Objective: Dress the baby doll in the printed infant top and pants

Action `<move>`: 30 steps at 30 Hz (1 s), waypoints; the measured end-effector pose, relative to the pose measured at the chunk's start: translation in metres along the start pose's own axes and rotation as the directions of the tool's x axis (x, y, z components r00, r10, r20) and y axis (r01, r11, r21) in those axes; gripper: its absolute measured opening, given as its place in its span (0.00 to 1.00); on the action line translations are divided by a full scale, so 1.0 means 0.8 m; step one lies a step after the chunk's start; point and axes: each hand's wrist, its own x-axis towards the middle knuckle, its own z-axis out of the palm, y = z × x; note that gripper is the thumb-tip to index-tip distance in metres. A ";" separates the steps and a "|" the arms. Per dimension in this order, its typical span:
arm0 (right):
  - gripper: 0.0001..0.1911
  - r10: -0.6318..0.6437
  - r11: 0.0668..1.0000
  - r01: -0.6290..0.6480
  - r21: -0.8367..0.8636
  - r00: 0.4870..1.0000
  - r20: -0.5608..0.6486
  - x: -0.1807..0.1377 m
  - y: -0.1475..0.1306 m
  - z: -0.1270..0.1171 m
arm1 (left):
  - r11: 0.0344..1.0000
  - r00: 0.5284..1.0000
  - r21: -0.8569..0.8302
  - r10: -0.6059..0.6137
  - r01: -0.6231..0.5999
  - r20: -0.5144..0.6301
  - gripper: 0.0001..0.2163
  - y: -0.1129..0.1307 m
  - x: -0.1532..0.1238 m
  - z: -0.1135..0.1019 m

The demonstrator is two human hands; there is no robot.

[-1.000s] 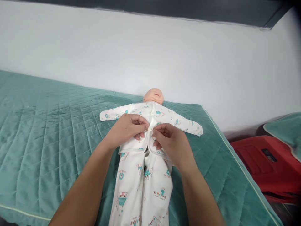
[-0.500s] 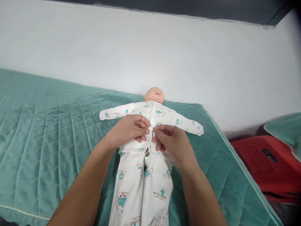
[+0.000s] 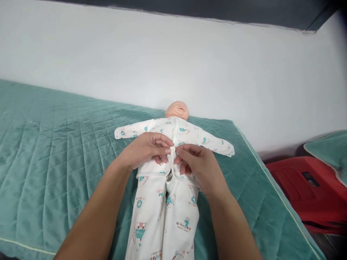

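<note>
A baby doll (image 3: 177,109) lies face up on the green quilted cover, dressed in a white printed jacket (image 3: 187,131) and matching trousers (image 3: 180,216). Both jacket sleeves stretch out sideways. My left hand (image 3: 150,148) pinches one front edge of the jacket at mid-chest. Opposite it, my right hand (image 3: 199,162) pinches the other front edge, the fingertips of the two hands almost touching. Between them a small pale button or snap shows, too small to make out. Below my hands the front edges part in a narrow gap above the trousers.
The green quilted cover (image 3: 59,155) spreads over the bed, which meets a white wall (image 3: 135,54) behind the doll's head. Beyond the bed's right edge sits a red plastic object (image 3: 306,184) with green fabric (image 3: 328,148) over part of it.
Both hands stay at the same spot on the jacket front. The fingertips have shifted very slightly; the doll and its clothes lie as before.
</note>
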 end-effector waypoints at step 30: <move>0.11 0.004 1.000 -0.003 0.022 1.000 -0.023 0.005 0.007 0.006 | 0.988 0.989 0.154 0.019 0.004 -0.144 0.06 0.013 -0.005 0.018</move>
